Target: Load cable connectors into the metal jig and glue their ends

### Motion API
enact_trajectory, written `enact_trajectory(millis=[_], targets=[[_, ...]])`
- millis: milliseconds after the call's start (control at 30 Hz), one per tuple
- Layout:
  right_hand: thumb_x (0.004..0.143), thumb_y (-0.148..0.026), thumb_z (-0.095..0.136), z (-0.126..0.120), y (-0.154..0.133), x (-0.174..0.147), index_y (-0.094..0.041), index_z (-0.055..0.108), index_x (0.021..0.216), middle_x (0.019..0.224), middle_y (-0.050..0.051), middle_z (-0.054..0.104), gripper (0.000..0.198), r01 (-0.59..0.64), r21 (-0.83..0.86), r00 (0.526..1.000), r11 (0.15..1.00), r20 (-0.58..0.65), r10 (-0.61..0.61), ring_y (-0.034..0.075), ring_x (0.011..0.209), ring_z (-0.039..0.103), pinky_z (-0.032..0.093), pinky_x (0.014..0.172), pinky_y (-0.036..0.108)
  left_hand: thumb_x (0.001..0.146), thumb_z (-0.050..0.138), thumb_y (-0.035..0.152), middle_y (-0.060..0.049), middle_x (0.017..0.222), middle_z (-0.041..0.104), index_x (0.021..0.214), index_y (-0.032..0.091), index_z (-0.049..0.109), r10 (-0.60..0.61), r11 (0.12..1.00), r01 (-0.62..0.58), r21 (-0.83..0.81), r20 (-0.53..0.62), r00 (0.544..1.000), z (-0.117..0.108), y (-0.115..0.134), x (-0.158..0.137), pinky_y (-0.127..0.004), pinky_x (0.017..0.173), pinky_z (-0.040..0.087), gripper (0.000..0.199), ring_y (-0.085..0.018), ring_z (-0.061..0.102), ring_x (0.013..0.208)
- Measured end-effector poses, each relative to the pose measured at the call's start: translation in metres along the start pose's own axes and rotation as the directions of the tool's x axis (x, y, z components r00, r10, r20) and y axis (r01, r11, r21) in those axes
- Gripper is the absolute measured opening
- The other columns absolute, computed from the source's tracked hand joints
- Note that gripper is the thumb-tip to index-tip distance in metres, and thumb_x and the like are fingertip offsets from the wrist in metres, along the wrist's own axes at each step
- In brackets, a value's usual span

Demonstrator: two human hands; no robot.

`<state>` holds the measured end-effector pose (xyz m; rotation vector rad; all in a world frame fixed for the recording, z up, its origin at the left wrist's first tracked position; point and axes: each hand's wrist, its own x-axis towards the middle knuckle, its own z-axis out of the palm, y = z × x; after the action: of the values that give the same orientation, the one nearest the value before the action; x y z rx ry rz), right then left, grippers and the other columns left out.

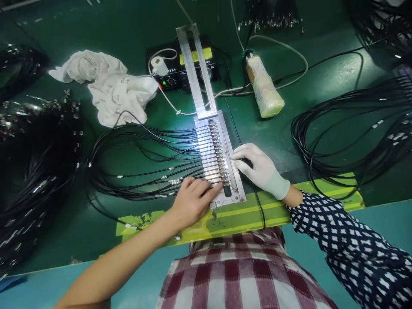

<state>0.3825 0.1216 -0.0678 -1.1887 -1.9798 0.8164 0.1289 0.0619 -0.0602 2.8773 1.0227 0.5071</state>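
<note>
- Because the jig (229,148) lies near the tabletop's (280,141) front edge, both hands reach it; its slots seem to keep the wires (99,180) aligned.
- Left hand (192,201): palm down, one finger extended to the frontmost wire ends; whether it grasps one, I cannot tell.
- Right hand (257,169): gloved, unclenched, thumb parted from fingers, fingertips at the jig's right edge, perhaps steadying it.

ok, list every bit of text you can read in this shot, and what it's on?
"82A": front of the black box; anything before it is hidden.
"NG": right side of the same box; the start of the word is hidden.
Yellow label on the box: too blurred to read.
Dial markings: too small.
Print on the crumpled white cloth: faint, unreadable.
</note>
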Motion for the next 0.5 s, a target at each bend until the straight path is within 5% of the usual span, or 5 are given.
enact_trajectory(millis=[233,367,500], targets=[[0.095,-0.022,0.056,0.000,0.002,-0.002,-0.025,0.068,0.104,0.114,0.006,0.065,0.015,0.041,-0.061,0.999,0.997,0.006,-0.041,0.024,0.112,0.060,0.049,0.101,0.047,0.095,0.044,0.010,-0.005,0.084,0.059,0.126,0.017,0.058,0.077,0.993,-0.080,0.087,0.030,0.997,-0.002,-0.006,0.012,-0.035,0.073,0.035,0.035,-0.018,0.050,0.077],[0.093,-0.023,0.057,-0.001,0.000,-0.001,-0.025,0.069,0.101,0.112,0.007,0.066,0.014,0.037,-0.096,0.999,0.995,0.011,-0.037,0.026,0.109,0.062,0.050,0.099,0.049,0.095,0.042,0.009,-0.008,0.096,0.065,0.124,0.018,0.057,-0.136,0.990,0.139,-0.029,0.083,0.987,-0.044,-0.018,-0.041,-0.035,0.079,0.040,0.034,-0.019,0.056,0.087],[0.093,-0.024,0.056,0.000,0.000,0.001,-0.025,0.069,0.098,0.111,0.007,0.066,0.014,0.022,-0.119,1.000,0.993,0.020,-0.020,0.028,0.107,0.062,0.051,0.098,0.049,0.095,0.049,0.015,-0.008,0.108,0.064,0.113,0.020,0.059,-0.370,0.897,0.429,-0.108,0.348,0.861,-0.088,-0.017,-0.109,-0.034,0.086,0.044,0.021,-0.020,0.057,0.100]])
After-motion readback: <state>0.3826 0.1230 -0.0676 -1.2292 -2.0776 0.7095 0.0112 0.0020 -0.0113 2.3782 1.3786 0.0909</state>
